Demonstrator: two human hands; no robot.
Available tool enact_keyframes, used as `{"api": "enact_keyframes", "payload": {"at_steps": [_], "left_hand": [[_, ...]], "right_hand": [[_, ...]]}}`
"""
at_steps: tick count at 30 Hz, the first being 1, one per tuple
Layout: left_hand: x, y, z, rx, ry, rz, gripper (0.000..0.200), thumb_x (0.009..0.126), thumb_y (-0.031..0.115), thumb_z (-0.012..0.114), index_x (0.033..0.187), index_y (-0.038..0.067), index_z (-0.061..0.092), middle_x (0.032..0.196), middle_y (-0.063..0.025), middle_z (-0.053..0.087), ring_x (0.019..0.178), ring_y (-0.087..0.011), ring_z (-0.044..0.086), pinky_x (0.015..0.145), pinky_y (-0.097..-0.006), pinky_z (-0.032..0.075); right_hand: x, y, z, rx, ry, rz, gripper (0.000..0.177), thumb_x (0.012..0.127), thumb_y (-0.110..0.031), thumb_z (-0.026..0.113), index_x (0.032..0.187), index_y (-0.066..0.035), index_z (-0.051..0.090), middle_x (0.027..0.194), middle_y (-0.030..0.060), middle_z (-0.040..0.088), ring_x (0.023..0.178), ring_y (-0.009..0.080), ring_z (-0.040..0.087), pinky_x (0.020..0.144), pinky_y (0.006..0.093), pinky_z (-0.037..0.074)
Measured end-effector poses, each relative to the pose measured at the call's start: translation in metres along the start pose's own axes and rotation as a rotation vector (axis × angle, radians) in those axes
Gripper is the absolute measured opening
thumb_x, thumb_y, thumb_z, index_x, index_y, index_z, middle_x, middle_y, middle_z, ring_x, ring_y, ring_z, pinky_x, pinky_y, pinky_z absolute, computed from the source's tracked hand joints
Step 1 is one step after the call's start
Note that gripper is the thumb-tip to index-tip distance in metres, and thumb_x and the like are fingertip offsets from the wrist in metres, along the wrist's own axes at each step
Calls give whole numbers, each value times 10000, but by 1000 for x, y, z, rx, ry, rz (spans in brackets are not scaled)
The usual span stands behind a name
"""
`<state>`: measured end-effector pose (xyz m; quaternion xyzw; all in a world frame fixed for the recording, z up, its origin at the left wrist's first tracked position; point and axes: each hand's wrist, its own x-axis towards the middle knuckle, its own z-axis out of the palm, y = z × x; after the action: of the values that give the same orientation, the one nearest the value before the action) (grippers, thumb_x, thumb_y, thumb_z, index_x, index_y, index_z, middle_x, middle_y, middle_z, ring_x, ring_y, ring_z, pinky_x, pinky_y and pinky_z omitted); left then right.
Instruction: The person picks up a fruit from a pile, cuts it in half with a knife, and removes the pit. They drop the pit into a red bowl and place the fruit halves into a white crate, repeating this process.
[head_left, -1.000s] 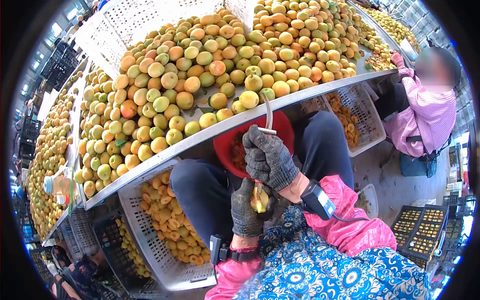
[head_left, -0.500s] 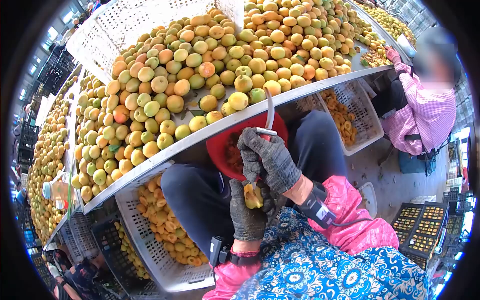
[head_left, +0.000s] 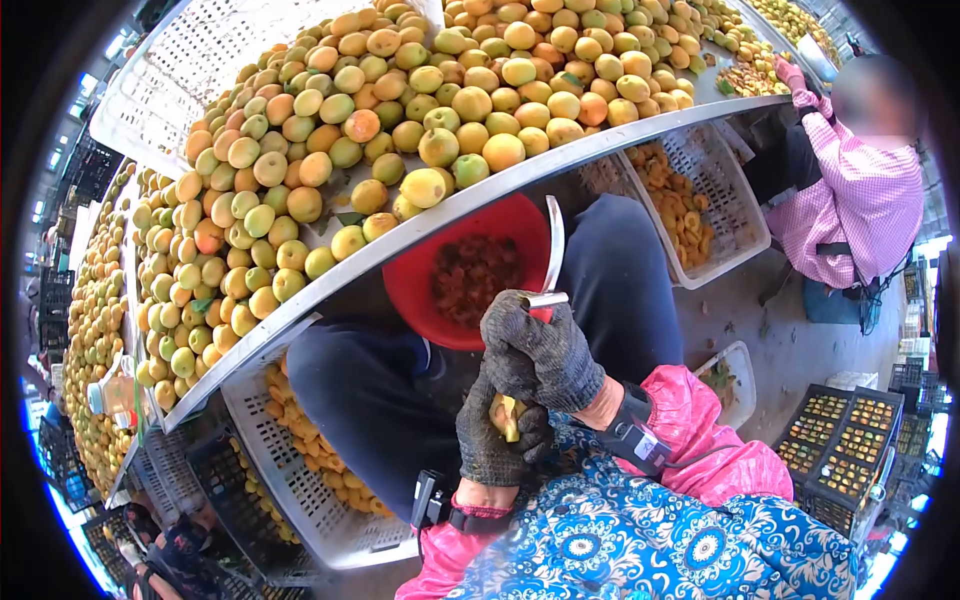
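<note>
In a dark knitted glove, my left hand (head_left: 490,435) is closed around a piece of cut yellow-green fruit (head_left: 508,417). My right hand (head_left: 545,350), gloved too, grips the handle of a curved knife (head_left: 554,250), its blade pointing up and away from me. The two hands touch, the right one just above the fruit. Beyond them, between my knees, a red bowl (head_left: 400,290) holds brownish scraps. Whole yellow and orange fruits (head_left: 440,145) are heaped on the metal-edged table.
White crates of halved fruit stand under the table at left (head_left: 340,540) and right (head_left: 755,215). A co-worker in pink (head_left: 850,215) sits at the right, one gloved hand at the table. Black trays (head_left: 835,440) lie at lower right.
My right hand has come down closer to my left, and the fruit is now more covered by fingers. The view has shifted, showing more of the red bowl.
</note>
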<state>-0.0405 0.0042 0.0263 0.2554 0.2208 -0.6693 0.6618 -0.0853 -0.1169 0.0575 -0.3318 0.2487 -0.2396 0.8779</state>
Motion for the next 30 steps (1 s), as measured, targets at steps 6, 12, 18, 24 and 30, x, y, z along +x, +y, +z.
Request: {"api": "enact_keyframes", "payload": {"at_steps": [6,12,18,24,30], "left_hand": [[0,-20,10,433,273,144,385,951,473,406,1040,142,581,696,-61,573,453,-181,492,373,-286,373],[-1,-25,-9,-236,-86,-258,402,934,481,452,1106,142,584,780,-53,597,459,-206,489,380,-322,367],[13,-29,-13,484,141,217,365,913,362,540,1136,73,566,814,-70,613,544,-246,551,479,-367,443],[29,-22,-35,1951,450,919,318,993,256,482,1132,-7,594,1010,-85,664,860,-141,619,720,-300,476],[28,-18,1,1135,366,840,407,1002,280,426,817,-10,643,603,-105,592,570,-275,569,543,-355,411]], "right_hand": [[-14,-8,-29,225,-89,159,228,930,-262,634,851,-52,593,683,-17,554,538,59,490,472,205,390],[-12,-6,-40,446,-180,245,230,942,-262,611,836,-60,582,656,-14,530,508,68,475,454,210,374],[-3,1,-37,101,104,187,188,936,-248,620,871,-71,618,695,-33,560,545,45,491,474,204,381],[5,8,-21,94,325,163,258,944,-304,604,834,-77,552,547,-30,437,400,66,396,382,226,301],[19,4,-34,343,232,286,245,955,-360,573,844,-143,551,535,-77,384,389,50,337,356,218,268]]}}
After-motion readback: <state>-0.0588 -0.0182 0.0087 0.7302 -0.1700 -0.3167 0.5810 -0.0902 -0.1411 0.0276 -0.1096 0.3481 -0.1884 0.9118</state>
